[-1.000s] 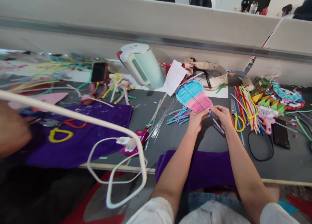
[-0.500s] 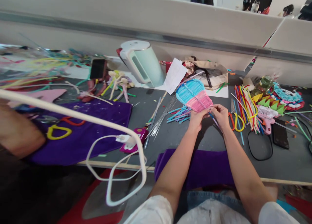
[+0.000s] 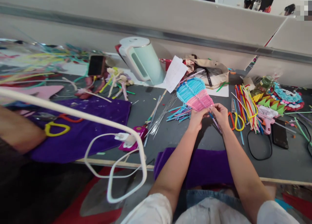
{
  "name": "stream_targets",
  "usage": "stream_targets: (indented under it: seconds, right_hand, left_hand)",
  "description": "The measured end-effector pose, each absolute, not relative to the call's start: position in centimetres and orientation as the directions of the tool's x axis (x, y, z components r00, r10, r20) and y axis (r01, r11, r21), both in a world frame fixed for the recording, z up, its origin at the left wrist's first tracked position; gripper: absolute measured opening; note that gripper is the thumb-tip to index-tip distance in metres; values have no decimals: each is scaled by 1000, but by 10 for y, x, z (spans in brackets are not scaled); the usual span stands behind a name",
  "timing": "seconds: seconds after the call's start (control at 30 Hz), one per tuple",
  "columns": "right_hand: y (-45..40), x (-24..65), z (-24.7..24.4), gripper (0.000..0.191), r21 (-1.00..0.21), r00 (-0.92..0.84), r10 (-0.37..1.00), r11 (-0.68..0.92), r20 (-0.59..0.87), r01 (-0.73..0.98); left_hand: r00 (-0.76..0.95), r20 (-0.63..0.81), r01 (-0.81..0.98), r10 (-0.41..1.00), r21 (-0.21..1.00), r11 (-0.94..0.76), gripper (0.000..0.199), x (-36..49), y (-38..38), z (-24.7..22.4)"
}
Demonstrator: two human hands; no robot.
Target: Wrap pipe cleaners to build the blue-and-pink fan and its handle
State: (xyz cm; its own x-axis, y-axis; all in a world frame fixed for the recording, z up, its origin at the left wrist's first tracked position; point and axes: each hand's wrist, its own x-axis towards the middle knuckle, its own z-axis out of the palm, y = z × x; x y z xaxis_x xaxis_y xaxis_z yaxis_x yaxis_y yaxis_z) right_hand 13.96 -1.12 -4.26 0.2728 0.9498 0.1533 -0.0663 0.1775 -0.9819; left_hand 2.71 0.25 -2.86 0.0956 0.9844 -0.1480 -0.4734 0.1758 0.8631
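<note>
Pale partition panels (image 3: 97,14) stand behind a dark grey table (image 3: 143,104) strewn with craft bits. Both hands meet at the narrow pink end of a blue-and-pink fuzzy piece (image 3: 195,92), which is held up just above the table. The left hand (image 3: 198,119) has its thumb and fingers closed on that lower edge; the right hand (image 3: 220,115) pinches right beside it, near a purple-and-white strand (image 3: 215,124) that slants down from the join. The fingertips hide exactly what is gripped there.

Over the past second the hands hardly shift, and the piece keeps its pose; mostly the camera's view drifts a little. That suggests close, careful work at one spot, the join, with no change of place.

Just beyond, a bunch of blue and purple stems (image 3: 179,113) lies beside the left hand. To the right of the right hand are scissors (image 3: 234,113), a bundle of coloured stems (image 3: 246,110) and a pink glue gun (image 3: 268,123). A purple cloth (image 3: 200,165) lies under the forearms. Farther back stand a kettle (image 3: 151,65) and a paper sheet (image 3: 175,74). At far left, another person's arm (image 3: 21,130) now reaches farther into view than a second ago.
</note>
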Motion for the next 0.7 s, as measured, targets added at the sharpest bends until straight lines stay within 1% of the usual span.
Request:
stream_targets:
  seconds: [0.17,0.3,0.37,0.43,0.57,0.7]
  right_hand:
    - [-11,148,-40,31,-990,230,966,130,115,-52]
    - [-11,151,-38,33,-989,249,964,120,95,-86]
    - [-11,149,-36,36,-990,273,957,121,95,-78]
    - [-13,147,-35,38,-991,278,954,129,115,-35]
    - [-13,144,-34,31,-986,269,948,155,167,66]
    - [-14,140,-36,20,-975,303,930,169,207,147]
  left_hand:
    - [55,-160,-488,986,857,166,31,27,3,-28]
    - [-26,-182,-460,983,875,150,27,30,5,-29]
    - [-53,-163,-429,985,895,126,23,32,4,-29]
    - [-71,-127,-398,989,913,89,18,34,3,-29]
    - [-103,-71,-350,992,936,31,10,36,1,-28]
    - [-131,-96,-352,987,935,44,11,38,1,-30]
